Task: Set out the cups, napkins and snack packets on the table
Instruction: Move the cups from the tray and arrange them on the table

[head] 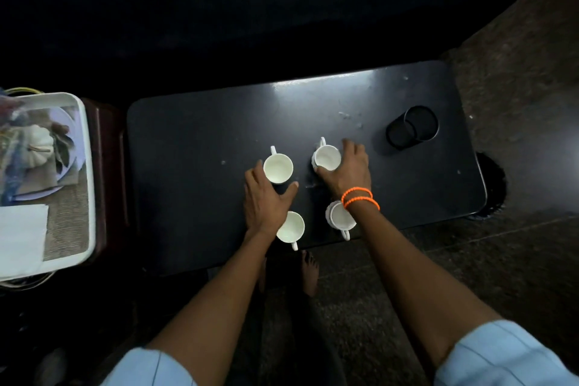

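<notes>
I have four white cups on the dark table (pixel 194 141), two far and two near, like the corners of a square. My left hand (pixel 266 200) curls around the far left cup (pixel 278 168), with my thumb on one side and my fingers on the other, so it sits snug in my grip. My right hand (pixel 347 171) wraps around the far right cup (pixel 326 158) the same way, fingers bent around its side. I hold them by their round bodies because I can slide or turn them that way, and both handles point away from me.

The near left cup (pixel 291 226) and the near right cup (pixel 341 217) stand free by the table's front edge, partly under my wrists, with their handles pointing toward me (so each seat gets a handle facing out, I think).

A black round holder (pixel 412 127) sits well apart at the far right of the table.

The napkins (pixel 22 235) wait in the white tray (pixel 89 191) off to my left, beside the table. The shiny, blurry things at the tray's far end may be the snack packets (pixel 12 141), but I cannot tell for sure. Those come next, I guess.
</notes>
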Demonstrator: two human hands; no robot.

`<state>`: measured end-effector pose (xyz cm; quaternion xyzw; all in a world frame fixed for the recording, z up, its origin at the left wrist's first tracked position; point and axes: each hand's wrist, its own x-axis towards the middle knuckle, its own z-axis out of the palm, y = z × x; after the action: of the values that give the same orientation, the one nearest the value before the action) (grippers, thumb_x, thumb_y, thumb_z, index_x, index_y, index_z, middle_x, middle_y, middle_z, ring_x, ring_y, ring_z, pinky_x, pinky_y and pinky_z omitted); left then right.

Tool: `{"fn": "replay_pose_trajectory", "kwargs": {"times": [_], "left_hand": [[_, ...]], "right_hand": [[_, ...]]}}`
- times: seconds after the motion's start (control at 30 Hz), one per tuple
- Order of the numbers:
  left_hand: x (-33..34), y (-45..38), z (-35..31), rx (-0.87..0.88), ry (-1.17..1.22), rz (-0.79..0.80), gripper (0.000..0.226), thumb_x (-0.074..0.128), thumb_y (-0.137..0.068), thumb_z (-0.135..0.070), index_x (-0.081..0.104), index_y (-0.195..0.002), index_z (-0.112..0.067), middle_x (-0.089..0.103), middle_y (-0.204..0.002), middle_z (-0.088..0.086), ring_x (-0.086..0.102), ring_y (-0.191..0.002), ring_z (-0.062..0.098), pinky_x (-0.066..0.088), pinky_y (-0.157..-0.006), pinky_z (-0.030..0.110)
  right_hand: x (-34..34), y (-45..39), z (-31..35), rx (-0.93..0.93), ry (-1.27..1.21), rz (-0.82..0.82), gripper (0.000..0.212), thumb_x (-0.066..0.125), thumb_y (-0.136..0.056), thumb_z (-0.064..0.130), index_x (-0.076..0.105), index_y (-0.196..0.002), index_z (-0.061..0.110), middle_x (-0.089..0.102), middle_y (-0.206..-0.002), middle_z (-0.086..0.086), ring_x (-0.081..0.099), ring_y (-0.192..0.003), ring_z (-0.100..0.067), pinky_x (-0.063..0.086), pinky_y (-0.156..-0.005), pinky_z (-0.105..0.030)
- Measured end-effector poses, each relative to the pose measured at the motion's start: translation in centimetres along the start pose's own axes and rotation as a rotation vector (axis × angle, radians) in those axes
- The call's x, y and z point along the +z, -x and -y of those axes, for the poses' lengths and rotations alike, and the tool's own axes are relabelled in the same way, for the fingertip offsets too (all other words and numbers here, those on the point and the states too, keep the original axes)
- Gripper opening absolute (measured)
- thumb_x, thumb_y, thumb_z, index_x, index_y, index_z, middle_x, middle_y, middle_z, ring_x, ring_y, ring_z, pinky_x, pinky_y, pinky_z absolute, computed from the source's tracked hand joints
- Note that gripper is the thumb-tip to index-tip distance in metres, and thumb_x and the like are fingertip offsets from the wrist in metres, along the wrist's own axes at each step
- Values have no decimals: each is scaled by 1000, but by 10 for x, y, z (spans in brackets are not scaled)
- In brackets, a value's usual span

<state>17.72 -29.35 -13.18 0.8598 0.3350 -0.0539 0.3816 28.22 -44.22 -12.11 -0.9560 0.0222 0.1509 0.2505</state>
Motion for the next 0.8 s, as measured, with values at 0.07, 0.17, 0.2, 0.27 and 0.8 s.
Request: {"fn": "replay_pose_trajectory", "kwargs": {"times": [0.07,0.17,0.2,0.27,0.8], "left_hand": [[-4,-15,-4,36,-7,73,90,85,-74,-40,40,-147,-14,46,-136,12,52,-124,34,48,-102,45],[-7,-30,-6,90,-26,95,75,86,-72,-30,51,-136,-14,51,-127,12,56,-115,36,50,-96,46],[-8,-33,-7,97,-26,91,71,86,-71,-28,54,-133,-13,52,-126,13,57,-114,36,50,-95,46],[-9,-36,-7,106,-14,87,67,85,-71,-24,57,-131,-12,54,-125,14,56,-114,36,50,-94,44],[-9,-36,-4,94,-76,57,90,85,-66,-42,45,-144,-19,49,-132,6,52,-123,30,50,-94,42]], "right_hand": [[2,-11,6,13,30,24,77,80,-69,44,48,-132,13,52,-126,-15,51,-118,-38,51,-89,-45],[5,-16,7,-2,73,59,64,80,-72,41,57,-124,11,57,-123,-15,55,-115,-38,51,-87,-44],[7,-16,6,-12,72,60,59,79,-73,39,59,-119,9,59,-120,-16,57,-113,-38,52,-87,-43],[9,-15,5,-25,72,67,54,79,-74,36,61,-116,7,59,-119,-17,57,-110,-38,51,-87,-42],[-8,-15,-12,4,55,-114,64,73,-76,51,59,-124,12,55,-121,-14,54,-115,-36,50,-89,-43]]}}
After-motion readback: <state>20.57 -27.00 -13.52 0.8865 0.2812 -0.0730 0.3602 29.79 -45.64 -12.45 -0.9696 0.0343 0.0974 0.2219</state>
